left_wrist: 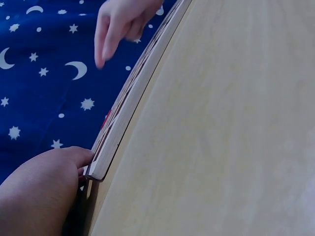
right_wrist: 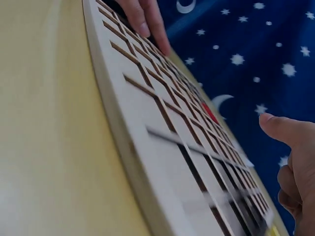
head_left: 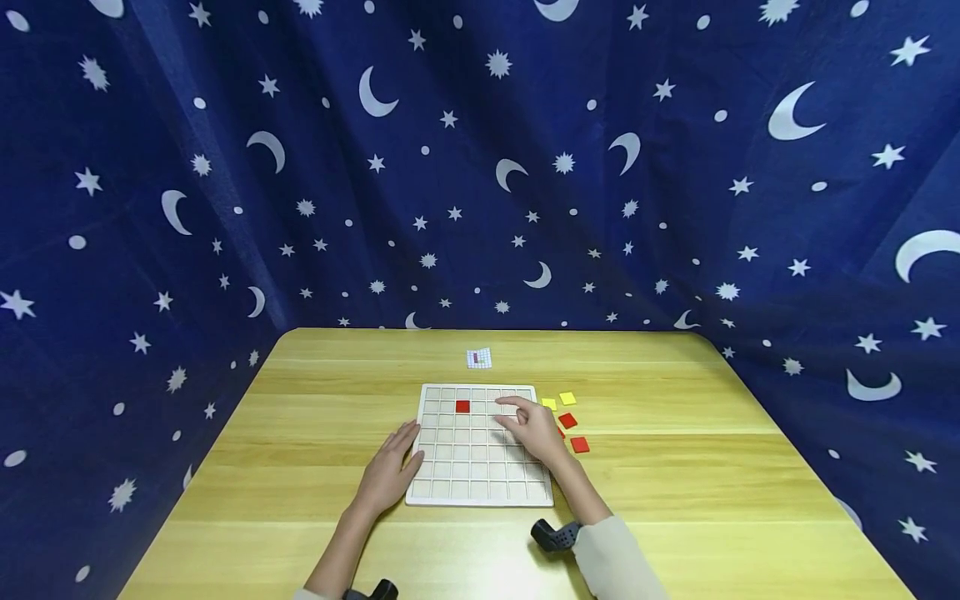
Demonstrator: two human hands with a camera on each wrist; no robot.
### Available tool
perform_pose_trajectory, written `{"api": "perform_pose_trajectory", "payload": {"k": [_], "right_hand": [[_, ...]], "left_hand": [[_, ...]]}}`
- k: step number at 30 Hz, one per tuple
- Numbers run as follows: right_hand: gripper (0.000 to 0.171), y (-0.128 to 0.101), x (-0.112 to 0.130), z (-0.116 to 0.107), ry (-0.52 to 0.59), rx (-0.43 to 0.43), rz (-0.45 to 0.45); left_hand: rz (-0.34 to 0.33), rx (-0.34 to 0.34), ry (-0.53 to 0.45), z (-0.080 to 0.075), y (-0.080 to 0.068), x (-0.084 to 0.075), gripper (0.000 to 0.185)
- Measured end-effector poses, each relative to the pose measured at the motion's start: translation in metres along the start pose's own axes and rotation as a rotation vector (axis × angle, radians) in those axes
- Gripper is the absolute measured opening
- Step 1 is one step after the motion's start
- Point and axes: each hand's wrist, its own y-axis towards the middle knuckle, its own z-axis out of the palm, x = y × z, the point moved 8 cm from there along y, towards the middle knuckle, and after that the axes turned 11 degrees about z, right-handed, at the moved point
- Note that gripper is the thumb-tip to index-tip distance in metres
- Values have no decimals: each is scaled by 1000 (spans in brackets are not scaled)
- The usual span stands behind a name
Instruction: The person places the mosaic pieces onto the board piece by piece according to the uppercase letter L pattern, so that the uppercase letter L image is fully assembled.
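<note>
A white gridded board (head_left: 480, 494) lies on the table, with one red square tile (head_left: 462, 407) in a cell of its second row from the far side. The left hand (head_left: 387, 472) rests along the board's left edge, fingers stretched out and thumb touching the rim. Over the board's far right part hovers the right hand (head_left: 534, 427), its thumb and index finger spread apart with nothing visible between them and the other fingers bent. In the right wrist view its thumb (right_wrist: 278, 128) sticks out above the board's level.
Right of the board lie several loose tiles, among them a red tile (head_left: 580, 445) and a yellow tile (head_left: 567, 398); the right hand partly covers another red one. Beyond the board is a small printed grid card (head_left: 478, 358). A blue starry curtain (head_left: 480, 167) surrounds the wooden table (head_left: 262, 467).
</note>
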Motion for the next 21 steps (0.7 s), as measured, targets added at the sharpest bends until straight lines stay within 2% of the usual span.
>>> {"api": "perform_pose_trajectory", "payload": {"k": [8,12,16,21], "right_hand": [[28,-31,-23,-60,47,-99,-49],[27,-43,-40,-84,29,-130,-26],[29,-52,-56,-98,-19,-124,30],[34,-56,-69,-105,-126,-97,70]], "left_hand": [[-14,18,-6,0,0,0,49],[-14,19,-7,-1,0,0,50],[-9,18,1,0,0,1,49],[-9,16,-1,0,0,0,49]]}}
